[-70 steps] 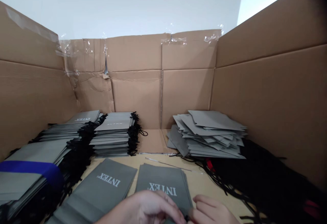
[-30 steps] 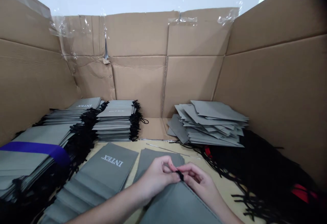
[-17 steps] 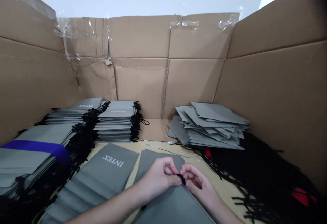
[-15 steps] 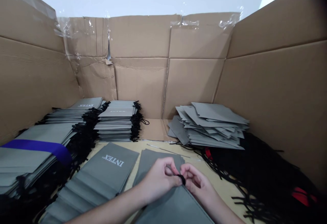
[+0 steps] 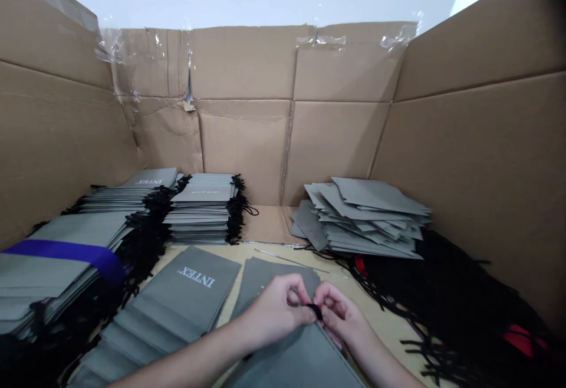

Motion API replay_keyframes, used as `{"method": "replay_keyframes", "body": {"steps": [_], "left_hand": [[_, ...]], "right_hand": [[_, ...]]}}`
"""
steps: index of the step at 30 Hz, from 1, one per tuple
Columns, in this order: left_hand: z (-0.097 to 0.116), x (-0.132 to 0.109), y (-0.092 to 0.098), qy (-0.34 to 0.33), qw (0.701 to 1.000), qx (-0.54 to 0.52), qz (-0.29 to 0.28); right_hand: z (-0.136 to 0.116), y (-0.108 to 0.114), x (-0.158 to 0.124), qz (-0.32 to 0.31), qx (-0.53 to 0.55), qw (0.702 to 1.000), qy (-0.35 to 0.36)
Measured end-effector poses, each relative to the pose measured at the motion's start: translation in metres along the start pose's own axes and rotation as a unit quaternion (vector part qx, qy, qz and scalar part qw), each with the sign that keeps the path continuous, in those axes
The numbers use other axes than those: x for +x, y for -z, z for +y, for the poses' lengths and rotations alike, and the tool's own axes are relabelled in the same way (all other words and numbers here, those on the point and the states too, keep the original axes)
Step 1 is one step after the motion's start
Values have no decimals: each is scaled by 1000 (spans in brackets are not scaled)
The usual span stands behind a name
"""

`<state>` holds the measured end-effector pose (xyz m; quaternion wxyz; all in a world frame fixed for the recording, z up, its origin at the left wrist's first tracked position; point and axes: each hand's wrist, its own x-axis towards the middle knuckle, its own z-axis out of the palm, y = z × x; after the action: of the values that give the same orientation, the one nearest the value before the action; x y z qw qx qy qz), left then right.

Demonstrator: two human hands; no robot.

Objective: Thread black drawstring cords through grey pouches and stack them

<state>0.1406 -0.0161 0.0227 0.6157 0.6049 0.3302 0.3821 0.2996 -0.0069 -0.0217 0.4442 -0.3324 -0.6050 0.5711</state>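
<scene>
A flat grey fabric bag [image 5: 265,279] lies in front of me on the tan table. Over its right edge my left hand [image 5: 276,311] and my right hand [image 5: 338,317] meet, both pinching a small black drawstring cord [image 5: 315,311] between thumbs and fingertips. To the left lies a fanned row of grey bags [image 5: 177,305], the top one printed INTEX in white.
Cardboard walls [image 5: 477,158] enclose the table on three sides. Stacks of grey bags with black cords [image 5: 203,208] stand at back left, one bound by a purple band [image 5: 71,252]. A loose pile of plain grey bags [image 5: 367,217] sits back right. Black cords [image 5: 446,311] heap at right.
Since 2.3 s ago the view tilted down and my hands moved up over the bag, coming together on the cord. Over the last second they only shifted slightly, still pinching it.
</scene>
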Motion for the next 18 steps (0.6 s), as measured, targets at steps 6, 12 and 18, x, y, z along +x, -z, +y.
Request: {"method": "replay_keyframes", "body": {"steps": [6,12,18], "left_hand": [[0,-1,-1,-13,1000,1,-16],[-1,0,-1,-25,1000,-8,-8],[-5,1,-3,-36,999,0,8]], "right_hand": [[6,-1,-2,-28,50,998,-5],[-3,-1,-10,-4,-15,1000,11],[-6,-1,-11,-1,-58,997,43]]}}
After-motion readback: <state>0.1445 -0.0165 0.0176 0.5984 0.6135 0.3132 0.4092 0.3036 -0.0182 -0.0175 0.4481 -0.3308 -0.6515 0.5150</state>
